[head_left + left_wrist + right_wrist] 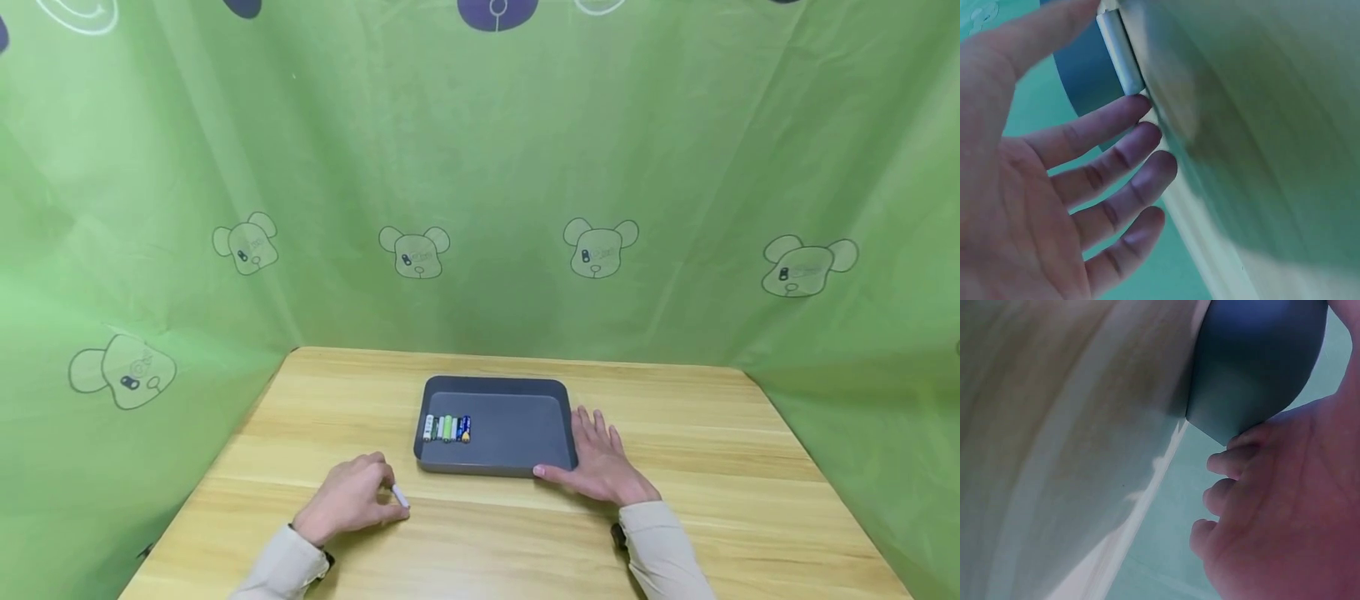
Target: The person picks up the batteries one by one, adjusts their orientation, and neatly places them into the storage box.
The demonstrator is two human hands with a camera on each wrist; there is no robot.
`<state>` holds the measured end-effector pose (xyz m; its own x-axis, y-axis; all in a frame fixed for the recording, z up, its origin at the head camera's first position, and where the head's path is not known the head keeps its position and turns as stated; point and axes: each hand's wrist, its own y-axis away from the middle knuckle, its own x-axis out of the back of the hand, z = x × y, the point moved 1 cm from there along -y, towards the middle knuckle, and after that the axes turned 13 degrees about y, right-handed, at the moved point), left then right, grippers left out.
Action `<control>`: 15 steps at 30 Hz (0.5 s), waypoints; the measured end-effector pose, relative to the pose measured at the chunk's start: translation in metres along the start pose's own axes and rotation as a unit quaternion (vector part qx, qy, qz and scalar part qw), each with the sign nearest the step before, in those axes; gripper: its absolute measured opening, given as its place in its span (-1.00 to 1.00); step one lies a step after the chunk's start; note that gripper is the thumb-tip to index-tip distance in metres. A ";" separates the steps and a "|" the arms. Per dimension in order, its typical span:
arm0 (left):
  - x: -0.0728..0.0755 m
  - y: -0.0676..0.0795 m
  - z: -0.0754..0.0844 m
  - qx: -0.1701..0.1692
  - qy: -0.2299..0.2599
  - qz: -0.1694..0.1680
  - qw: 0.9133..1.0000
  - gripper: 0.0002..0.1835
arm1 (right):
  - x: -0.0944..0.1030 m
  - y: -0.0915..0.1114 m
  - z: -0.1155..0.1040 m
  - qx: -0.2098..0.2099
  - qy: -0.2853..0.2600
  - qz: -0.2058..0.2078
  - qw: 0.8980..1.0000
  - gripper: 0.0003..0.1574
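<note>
A small white battery (401, 496) is pinched end to end between the thumb and index finger of my left hand (348, 498), low over the table in front of the tray's left part. In the left wrist view the same battery (1120, 52) shows a pale, shiny side, and the other fingers (1129, 194) are spread loosely. My right hand (600, 461) rests against the near right corner of a dark grey tray (517, 429), fingers stretched along its right side and thumb at its front rim. Several batteries (447, 428) in white, green and blue lie side by side inside the tray, at its left.
The wooden table (675, 433) carries the tray near its middle. A green curtain (510, 308) with printed bear heads hangs behind the table and along both sides.
</note>
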<state>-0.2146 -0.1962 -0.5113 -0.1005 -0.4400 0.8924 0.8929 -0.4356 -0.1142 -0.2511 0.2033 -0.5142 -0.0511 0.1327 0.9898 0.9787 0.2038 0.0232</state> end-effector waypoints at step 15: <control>-0.009 -0.009 0.004 -0.038 -0.033 0.033 0.998 -0.68 | 0.000 0.001 0.000 0.009 -0.005 0.006 1.000 0.62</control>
<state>-0.2199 -0.1851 -0.5161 -0.0104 -0.4179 0.9084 0.8609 -0.4659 -0.2044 -0.2504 0.2031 -0.5138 -0.0417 0.1458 0.9884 0.9755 0.2199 0.0087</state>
